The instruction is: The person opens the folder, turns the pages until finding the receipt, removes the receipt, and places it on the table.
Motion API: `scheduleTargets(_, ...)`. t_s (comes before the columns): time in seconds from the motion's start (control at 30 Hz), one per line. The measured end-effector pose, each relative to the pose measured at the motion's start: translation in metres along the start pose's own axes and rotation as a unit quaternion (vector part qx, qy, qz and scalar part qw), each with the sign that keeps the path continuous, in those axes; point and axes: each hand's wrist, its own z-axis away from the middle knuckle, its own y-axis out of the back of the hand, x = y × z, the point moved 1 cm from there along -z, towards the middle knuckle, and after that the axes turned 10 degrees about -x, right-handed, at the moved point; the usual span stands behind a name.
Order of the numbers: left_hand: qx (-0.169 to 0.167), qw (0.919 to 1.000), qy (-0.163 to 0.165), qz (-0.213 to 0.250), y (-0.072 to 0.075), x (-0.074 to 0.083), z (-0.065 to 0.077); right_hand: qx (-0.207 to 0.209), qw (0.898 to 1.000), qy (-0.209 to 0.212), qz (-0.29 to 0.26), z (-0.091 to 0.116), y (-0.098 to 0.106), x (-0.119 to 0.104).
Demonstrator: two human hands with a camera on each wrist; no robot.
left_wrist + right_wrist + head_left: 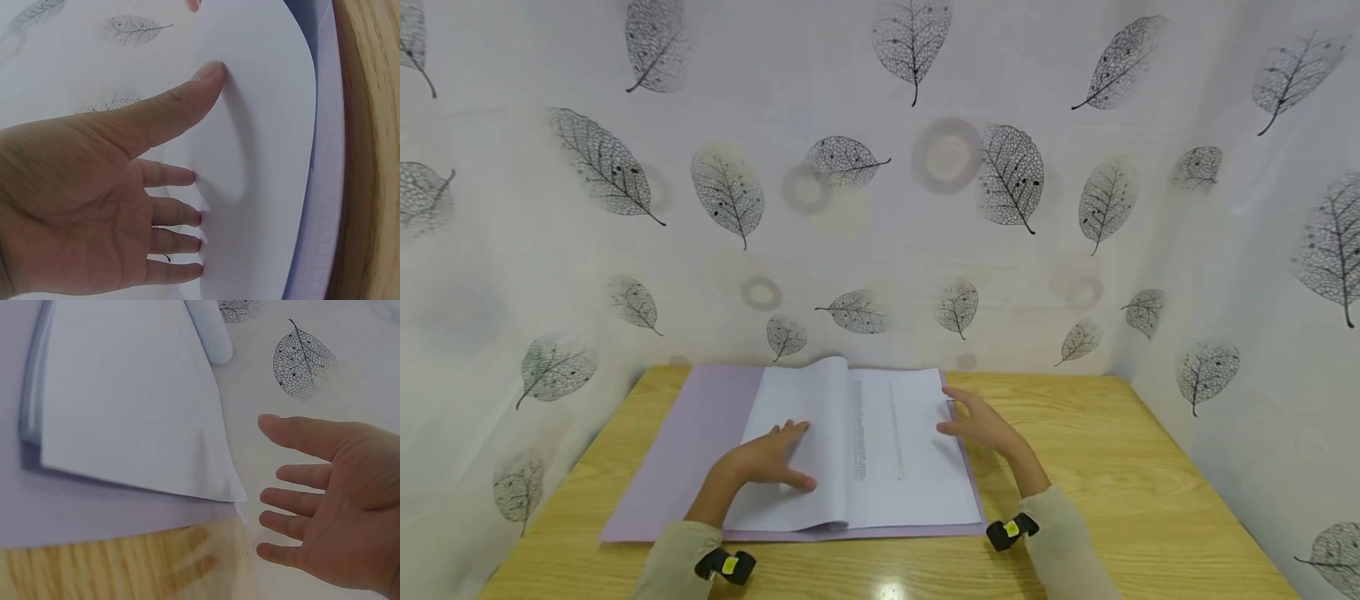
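A lavender folder (pixel 692 450) lies spread on the table with white sheets inside it. The turned sheets (pixel 790 392) bulge up along the fold. My left hand (pixel 769 457) rests on them with fingers spread; its thumb and fingertips touch the paper in the left wrist view. On the right side lies a page (pixel 925 450) with a narrow column of small print and a thin line. My right hand (pixel 981 425) is at that page's right edge, fingers extended and holding nothing. In the right wrist view, its fingertips stand apart from the sheet.
The folder lies on a wood-grain table (pixel 1120 467). White cloth (pixel 880 250) printed with dark skeleton leaves hangs behind the table and along both sides. Each wrist wears a black band (pixel 726 567) with a yellow mark, over a beige sleeve (pixel 1067 533).
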Motion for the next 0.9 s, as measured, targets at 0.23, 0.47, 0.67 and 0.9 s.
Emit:
scheduleTargets(0.23, -0.002, 0.9999, 0.010, -0.007, 0.000, 0.000, 0.000, -0.022, 1.000, -0.015, -0.012, -0.001, -0.003, 0.005)
scheduleTargets(0.47, -0.002, 0.9999, 0.009, -0.012, 0.000, 0.002, 0.000, -0.038, 0.999, -0.036, -0.015, -0.001, -0.005, 0.008)
scheduleTargets(0.67, -0.001, 0.9998, 0.016, -0.012, -0.001, 0.003, 0.000, -0.042, 0.998, -0.044, -0.032, -0.003, -0.007, 0.012)
scheduleTargets(0.9, 0.001, 0.9997, 0.017, -0.015, -0.002, 0.004, 0.000, -0.046, 0.998, -0.042, -0.027, -0.004, -0.007, 0.010)
